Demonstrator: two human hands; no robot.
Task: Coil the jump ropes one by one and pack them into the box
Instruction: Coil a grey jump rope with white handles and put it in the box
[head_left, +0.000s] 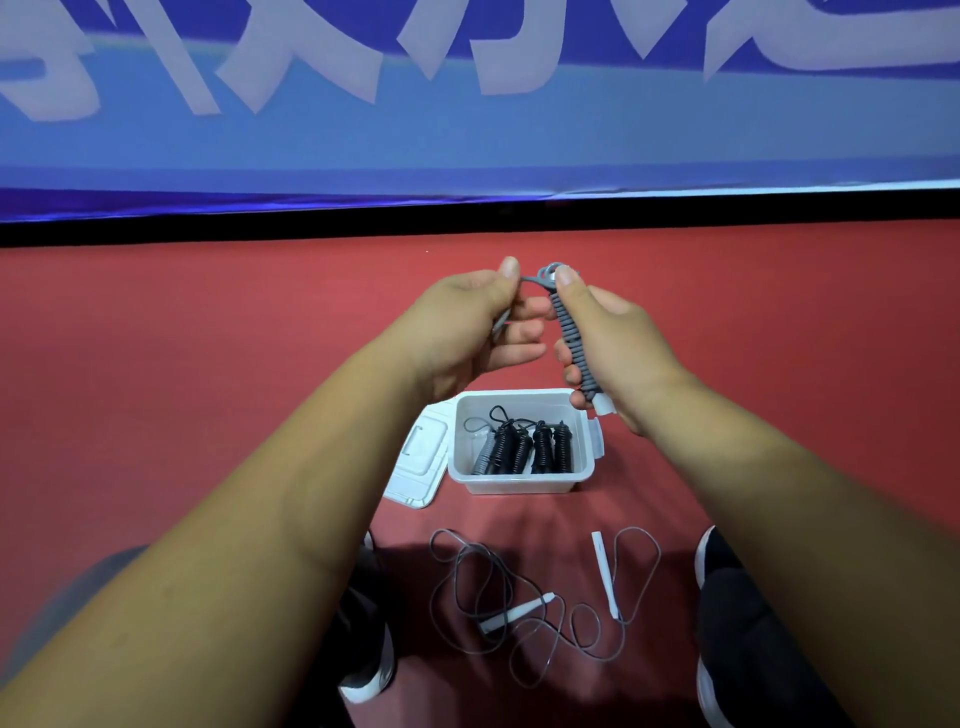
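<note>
Grips the grey coiled jump rope (571, 338) in the right hand (618, 345), up above the open box (519, 481) on the floor (208, 338). Pinches its loose end between thumb and fingers of the left hand (467, 322).

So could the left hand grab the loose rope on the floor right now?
Probably not yet: the left hand is busy pinching the grey cord of the coiled rope that the right hand holds. Nothing lies over the loose rope itself.

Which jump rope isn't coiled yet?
The thin grey rope with white handles, loose on the red floor; the others are wound, in the white box or held.
</note>
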